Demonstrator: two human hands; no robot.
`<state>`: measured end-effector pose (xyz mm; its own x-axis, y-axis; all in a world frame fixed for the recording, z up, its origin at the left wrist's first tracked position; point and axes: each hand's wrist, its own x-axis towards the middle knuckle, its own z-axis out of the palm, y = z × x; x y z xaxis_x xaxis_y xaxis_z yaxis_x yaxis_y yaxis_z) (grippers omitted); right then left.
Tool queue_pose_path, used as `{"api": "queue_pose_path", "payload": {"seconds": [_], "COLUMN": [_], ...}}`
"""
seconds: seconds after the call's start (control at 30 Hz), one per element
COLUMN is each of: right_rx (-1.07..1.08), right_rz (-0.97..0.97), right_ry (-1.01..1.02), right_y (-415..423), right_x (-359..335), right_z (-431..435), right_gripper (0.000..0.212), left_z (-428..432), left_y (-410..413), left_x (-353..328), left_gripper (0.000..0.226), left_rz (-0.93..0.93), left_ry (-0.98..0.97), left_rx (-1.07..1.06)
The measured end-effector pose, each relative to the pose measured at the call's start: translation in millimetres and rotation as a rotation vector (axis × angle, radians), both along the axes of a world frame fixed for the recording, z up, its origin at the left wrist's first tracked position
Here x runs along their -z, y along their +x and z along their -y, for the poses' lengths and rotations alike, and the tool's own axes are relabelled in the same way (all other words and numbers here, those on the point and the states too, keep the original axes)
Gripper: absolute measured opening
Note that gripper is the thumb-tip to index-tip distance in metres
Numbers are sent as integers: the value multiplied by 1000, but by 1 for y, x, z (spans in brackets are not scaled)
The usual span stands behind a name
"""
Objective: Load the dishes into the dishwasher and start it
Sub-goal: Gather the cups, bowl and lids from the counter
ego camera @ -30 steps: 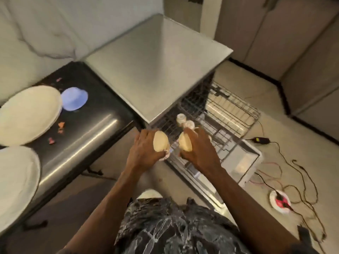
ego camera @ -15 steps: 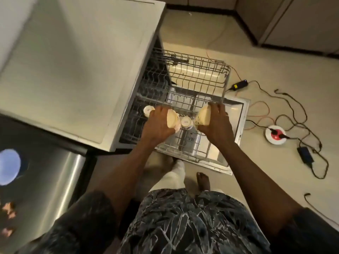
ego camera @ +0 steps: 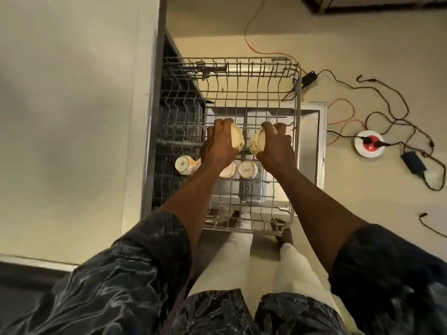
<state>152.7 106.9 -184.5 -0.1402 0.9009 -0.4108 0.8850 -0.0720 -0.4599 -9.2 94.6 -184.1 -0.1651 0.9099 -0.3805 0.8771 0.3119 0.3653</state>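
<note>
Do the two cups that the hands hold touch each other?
Apart. The head view shows a gap between the cup in the left hand and the cup in the right hand.

left cup (ego camera: pixel 237 140), right cup (ego camera: pixel 257 142): tilted above rack (ego camera: pixel 242 91) | three cups (ego camera: pixel 248 169): inverted, racked

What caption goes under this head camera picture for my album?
Left hand holds a cream cup and right hand a spotted cup over the dishwasher rack, beside three loaded cups.
</note>
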Motion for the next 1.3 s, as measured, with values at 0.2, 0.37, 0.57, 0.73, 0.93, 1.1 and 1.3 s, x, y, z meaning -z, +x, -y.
{"api": "queue_pose_path", "payload": {"seconds": [0.2,0.37,0.57,0.73,0.93,1.1,1.3], "right_rx": [-11,-45,-89,-105,-109,-220,-497], "right_rz": [54,90,138,172,158,160,93], "right_ry": [-2,1,30,-41,-60,28,238], "right_y": [-7,-13,-18,-17,-6,-3,23], "right_x": [21,28,33,28,1,-39,-83], "right_z": [5,-2,-4,-9,3,59,122], "right_gripper": [78,81,81,91,92,72,44], "left_z": [4,-5,-17,-15,23,94,181], "left_y": [4,2,0,-8,-8,20,52], "left_x": [25,32,34,30,13,-10,-59], "left_gripper": [85,89,93,105,93,77,66], "left_rz": [-59,-71,-75,-45,-92,46,-55], "left_ry": [-26,-54,-161,-235,-107,-15,130], "left_rx": [67,112,117,126,29,-127,-143]}}
